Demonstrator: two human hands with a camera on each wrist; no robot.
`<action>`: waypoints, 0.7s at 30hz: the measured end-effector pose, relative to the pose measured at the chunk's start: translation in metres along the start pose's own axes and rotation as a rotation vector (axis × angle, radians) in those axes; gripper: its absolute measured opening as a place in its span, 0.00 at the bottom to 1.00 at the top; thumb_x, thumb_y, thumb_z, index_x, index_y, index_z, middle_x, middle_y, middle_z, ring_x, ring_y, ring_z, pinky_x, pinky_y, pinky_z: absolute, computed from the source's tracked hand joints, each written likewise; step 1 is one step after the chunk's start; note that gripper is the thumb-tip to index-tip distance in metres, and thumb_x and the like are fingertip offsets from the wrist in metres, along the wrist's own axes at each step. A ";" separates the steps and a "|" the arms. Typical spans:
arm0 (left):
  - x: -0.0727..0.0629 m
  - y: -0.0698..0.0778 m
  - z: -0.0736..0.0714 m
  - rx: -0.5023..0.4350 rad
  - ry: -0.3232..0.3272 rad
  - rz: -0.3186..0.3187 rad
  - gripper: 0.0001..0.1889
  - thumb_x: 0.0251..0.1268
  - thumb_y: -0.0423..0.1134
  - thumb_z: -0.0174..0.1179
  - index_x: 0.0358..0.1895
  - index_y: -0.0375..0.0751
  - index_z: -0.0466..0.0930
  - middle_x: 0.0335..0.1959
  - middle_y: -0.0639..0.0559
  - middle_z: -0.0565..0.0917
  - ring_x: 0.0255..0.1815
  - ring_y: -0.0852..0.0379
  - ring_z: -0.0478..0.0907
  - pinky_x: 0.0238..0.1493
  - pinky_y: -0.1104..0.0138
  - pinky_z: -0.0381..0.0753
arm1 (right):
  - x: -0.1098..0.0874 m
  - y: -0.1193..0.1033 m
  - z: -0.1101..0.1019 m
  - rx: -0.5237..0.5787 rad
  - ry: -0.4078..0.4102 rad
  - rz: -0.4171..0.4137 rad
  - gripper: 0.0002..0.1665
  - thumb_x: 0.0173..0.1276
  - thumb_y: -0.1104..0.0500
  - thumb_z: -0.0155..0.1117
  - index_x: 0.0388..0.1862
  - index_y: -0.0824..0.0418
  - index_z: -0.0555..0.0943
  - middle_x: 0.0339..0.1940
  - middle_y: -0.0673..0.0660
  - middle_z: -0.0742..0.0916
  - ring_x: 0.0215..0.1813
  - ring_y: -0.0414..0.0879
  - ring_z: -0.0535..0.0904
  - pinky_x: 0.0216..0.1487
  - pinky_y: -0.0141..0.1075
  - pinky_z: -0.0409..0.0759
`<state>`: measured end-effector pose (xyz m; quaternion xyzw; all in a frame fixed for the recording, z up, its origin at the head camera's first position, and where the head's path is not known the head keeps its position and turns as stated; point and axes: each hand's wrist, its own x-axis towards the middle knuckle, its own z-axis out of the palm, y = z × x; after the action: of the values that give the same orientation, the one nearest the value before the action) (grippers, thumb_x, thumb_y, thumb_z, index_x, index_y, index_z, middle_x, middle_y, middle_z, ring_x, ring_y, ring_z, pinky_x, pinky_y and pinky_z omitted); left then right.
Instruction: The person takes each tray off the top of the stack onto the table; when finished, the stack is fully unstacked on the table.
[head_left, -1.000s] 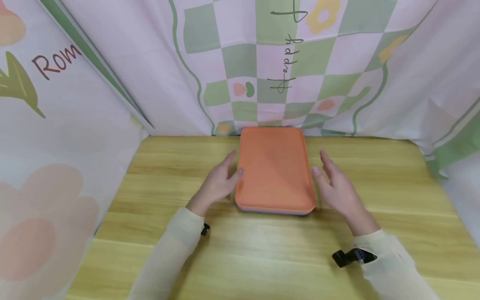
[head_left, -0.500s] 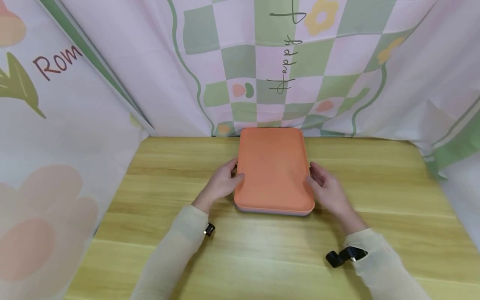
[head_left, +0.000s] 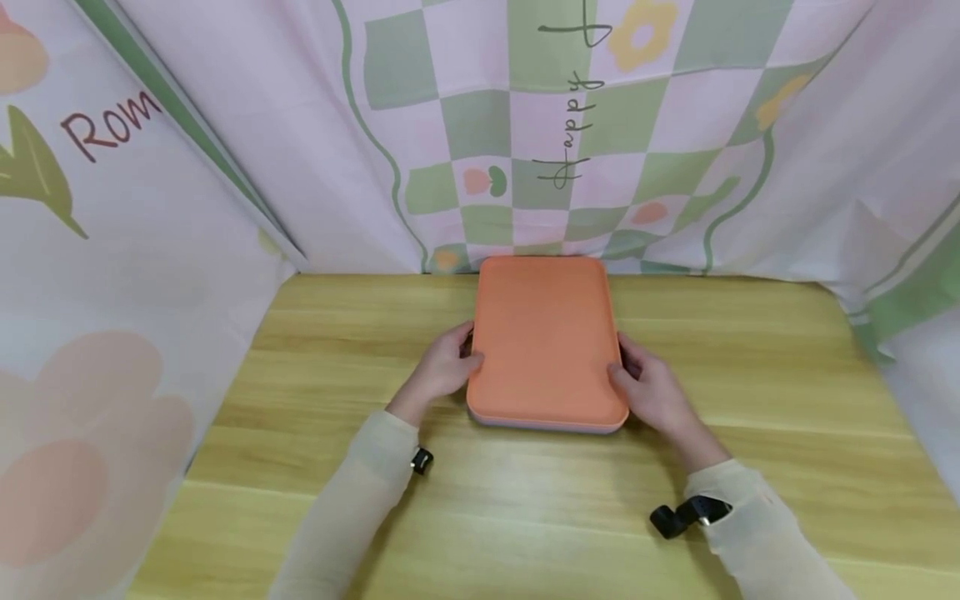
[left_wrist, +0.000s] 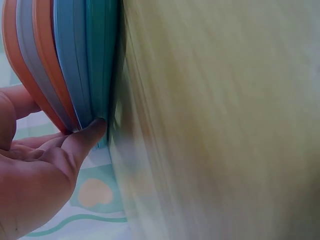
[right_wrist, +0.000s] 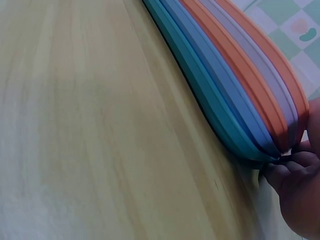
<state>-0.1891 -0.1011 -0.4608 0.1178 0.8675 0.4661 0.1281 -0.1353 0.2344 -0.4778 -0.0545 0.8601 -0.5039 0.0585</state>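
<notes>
A stack of shallow rectangular trays point(head_left: 546, 337) with rounded corners lies near the back of the table, an orange one on top. Seen edge-on in the left wrist view, its layers run orange, lavender, orange, blue point(left_wrist: 70, 55) and, lowest against the wood, teal point(left_wrist: 101, 65). My left hand point(head_left: 441, 364) grips the stack's left side, thumb over the top rim and fingers down along the edge to the teal tray. On the opposite side my right hand point(head_left: 660, 390) holds it likewise, its fingertips point(right_wrist: 272, 172) at the lower edge of the stack.
The light wooden table point(head_left: 510, 517) stretches in front and to both sides. A patterned cloth point(head_left: 480, 125) hangs right behind the stack, and another flowered cloth point(head_left: 135, 283) borders the left. Black wrist devices point(head_left: 678, 518) sit at the beige sleeves.
Both hands have closed in on the stack from the sides and slid slightly nearer to its front. Thumbs and fingers now hold its edges. The stack itself is nearly in the same place.
</notes>
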 end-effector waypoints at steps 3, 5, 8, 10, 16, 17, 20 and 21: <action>0.000 0.000 0.000 -0.003 0.007 0.030 0.30 0.79 0.31 0.56 0.82 0.35 0.68 0.70 0.40 0.83 0.64 0.48 0.82 0.68 0.54 0.84 | 0.000 -0.001 0.000 -0.010 0.007 0.001 0.38 0.87 0.59 0.52 0.86 0.75 0.55 0.80 0.79 0.71 0.79 0.70 0.71 0.55 0.10 0.69; -0.001 0.000 0.000 -0.011 0.011 0.044 0.30 0.78 0.29 0.55 0.81 0.35 0.69 0.69 0.40 0.84 0.62 0.49 0.83 0.66 0.55 0.84 | 0.000 -0.003 0.000 -0.008 0.013 -0.003 0.37 0.86 0.60 0.52 0.86 0.75 0.56 0.80 0.79 0.71 0.79 0.69 0.72 0.55 0.10 0.69; -0.002 0.000 0.000 -0.033 0.018 0.051 0.30 0.77 0.28 0.54 0.81 0.35 0.69 0.69 0.40 0.84 0.63 0.50 0.83 0.66 0.56 0.85 | -0.001 -0.004 0.001 -0.009 0.018 -0.003 0.37 0.86 0.61 0.53 0.86 0.75 0.57 0.79 0.79 0.72 0.79 0.69 0.72 0.55 0.09 0.69; -0.003 0.000 0.000 -0.035 0.024 0.052 0.30 0.77 0.28 0.54 0.81 0.35 0.69 0.70 0.40 0.84 0.63 0.50 0.83 0.66 0.56 0.85 | -0.001 -0.005 0.001 -0.015 0.019 0.005 0.37 0.86 0.60 0.53 0.86 0.74 0.57 0.79 0.78 0.72 0.79 0.69 0.73 0.55 0.10 0.69; -0.006 0.004 -0.003 -0.066 0.037 0.054 0.31 0.77 0.27 0.51 0.82 0.33 0.68 0.74 0.38 0.81 0.68 0.48 0.82 0.69 0.54 0.84 | -0.004 -0.005 0.003 -0.027 0.020 0.020 0.38 0.86 0.58 0.55 0.86 0.73 0.58 0.80 0.77 0.73 0.78 0.68 0.74 0.55 0.11 0.71; -0.006 0.005 -0.005 -0.080 0.041 0.055 0.31 0.77 0.27 0.51 0.82 0.33 0.67 0.75 0.37 0.80 0.69 0.47 0.82 0.69 0.54 0.84 | -0.004 -0.006 0.004 -0.030 0.025 0.023 0.38 0.87 0.57 0.56 0.86 0.72 0.58 0.80 0.77 0.73 0.78 0.67 0.74 0.55 0.11 0.71; -0.007 0.007 -0.010 -0.122 0.051 0.064 0.32 0.76 0.26 0.50 0.82 0.30 0.65 0.75 0.35 0.79 0.71 0.44 0.81 0.70 0.53 0.84 | -0.004 -0.005 0.004 -0.038 0.041 0.035 0.38 0.88 0.53 0.55 0.86 0.70 0.59 0.79 0.76 0.74 0.76 0.66 0.76 0.56 0.12 0.72; -0.007 0.008 -0.011 -0.133 0.055 0.063 0.32 0.75 0.26 0.50 0.82 0.30 0.65 0.75 0.34 0.79 0.72 0.43 0.81 0.70 0.53 0.84 | -0.005 -0.005 0.004 -0.040 0.047 0.039 0.38 0.88 0.52 0.54 0.86 0.70 0.60 0.79 0.76 0.74 0.75 0.66 0.77 0.55 0.12 0.72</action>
<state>-0.1857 -0.1081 -0.4476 0.1234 0.8336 0.5296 0.0972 -0.1300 0.2293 -0.4753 -0.0269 0.8719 -0.4866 0.0471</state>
